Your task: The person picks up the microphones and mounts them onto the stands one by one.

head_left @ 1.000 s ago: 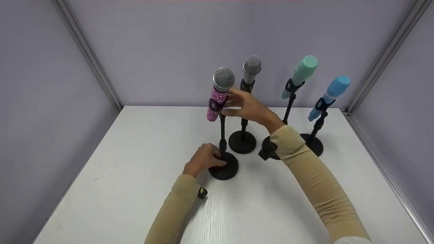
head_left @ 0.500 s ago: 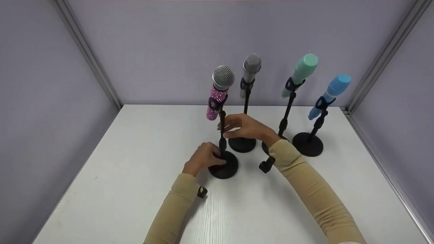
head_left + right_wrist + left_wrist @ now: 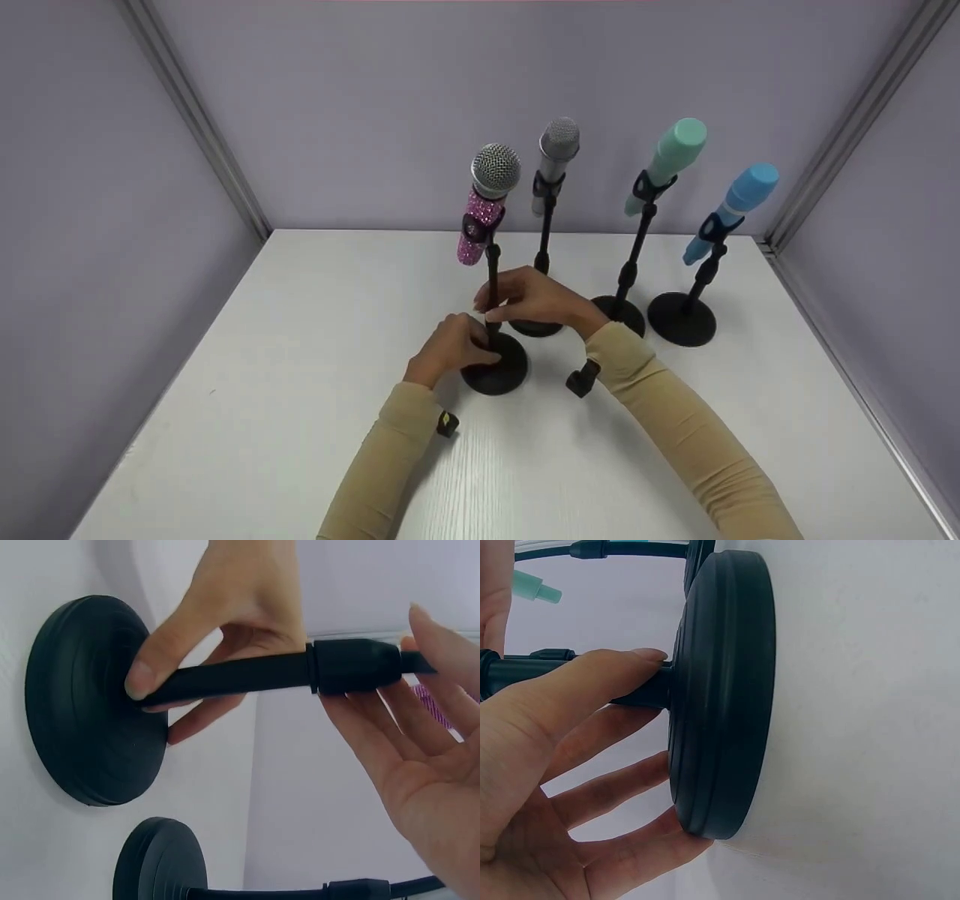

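In the head view a glittery pink microphone with a silver mesh head sits in the clip of a black microphone stand. My left hand grips the foot of its pole; in the left wrist view the thumb lies along the pole, and other fingers touch the round base. Higher up, my right hand holds the pole around the collar, fingers underneath and thumb by the thin upper rod in the right wrist view. The stand is upright on the white table.
Behind and right stand a silver microphone, a mint green microphone and a blue microphone, each on its own black stand. The silver one's base is partly hidden by my right hand. Grey walls enclose the table's back and sides.
My right hand has moved down from beside the pink microphone's clip to the collar on the pole and closed in around it. My left hand stays at the base.
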The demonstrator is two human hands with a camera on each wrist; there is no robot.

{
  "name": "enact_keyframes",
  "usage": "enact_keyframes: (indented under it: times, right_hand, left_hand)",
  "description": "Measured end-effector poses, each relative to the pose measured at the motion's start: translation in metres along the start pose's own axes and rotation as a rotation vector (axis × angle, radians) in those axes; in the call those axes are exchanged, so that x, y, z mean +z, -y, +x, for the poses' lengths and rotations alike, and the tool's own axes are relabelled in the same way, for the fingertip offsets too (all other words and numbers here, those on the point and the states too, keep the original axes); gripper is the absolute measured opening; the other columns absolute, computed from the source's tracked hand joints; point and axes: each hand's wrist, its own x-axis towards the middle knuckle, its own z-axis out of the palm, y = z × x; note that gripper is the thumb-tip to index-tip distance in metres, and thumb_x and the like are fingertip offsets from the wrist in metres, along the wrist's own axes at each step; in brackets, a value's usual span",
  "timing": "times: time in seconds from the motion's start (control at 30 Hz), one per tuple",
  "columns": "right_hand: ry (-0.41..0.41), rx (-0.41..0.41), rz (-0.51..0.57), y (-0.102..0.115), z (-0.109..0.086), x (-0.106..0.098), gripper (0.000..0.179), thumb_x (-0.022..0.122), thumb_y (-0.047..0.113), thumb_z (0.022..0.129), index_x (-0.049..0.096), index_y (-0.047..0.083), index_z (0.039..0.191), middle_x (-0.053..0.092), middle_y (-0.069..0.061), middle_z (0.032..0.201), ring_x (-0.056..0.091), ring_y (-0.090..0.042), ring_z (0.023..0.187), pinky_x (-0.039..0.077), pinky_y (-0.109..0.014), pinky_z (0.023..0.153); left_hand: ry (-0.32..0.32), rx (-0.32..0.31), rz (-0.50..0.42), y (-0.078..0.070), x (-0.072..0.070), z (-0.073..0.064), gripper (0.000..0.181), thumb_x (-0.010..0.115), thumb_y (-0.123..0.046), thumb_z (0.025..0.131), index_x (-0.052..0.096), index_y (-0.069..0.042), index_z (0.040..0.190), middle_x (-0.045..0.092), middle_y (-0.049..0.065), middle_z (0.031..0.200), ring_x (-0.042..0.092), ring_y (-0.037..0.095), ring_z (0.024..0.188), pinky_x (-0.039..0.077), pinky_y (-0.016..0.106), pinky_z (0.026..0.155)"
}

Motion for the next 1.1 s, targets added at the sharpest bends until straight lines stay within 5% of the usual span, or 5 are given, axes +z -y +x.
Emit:
enact_keyframes:
  times: [1.1]
  right_hand:
    - [-0.03, 0.012, -0.006, -0.0038, -0.0002, 0.0093, 0.018, 0.076, 0.001, 0.09, 0.076, -0.004, 0.107, 0.075, -0.029, 0.105, 0.074, -0.01, 0.086, 0.061, -0.03, 0.085]
  left_hand:
    - [-0.004, 0.009, 0.005, -0.0005, 0.0015, -0.0032, 0.017, 0.088, -0.018, 0.08, 0.082, -0.006, 0.091, 0.079, 0.003, 0.085, 0.072, 0.011, 0.075, 0.06, 0.03, 0.074]
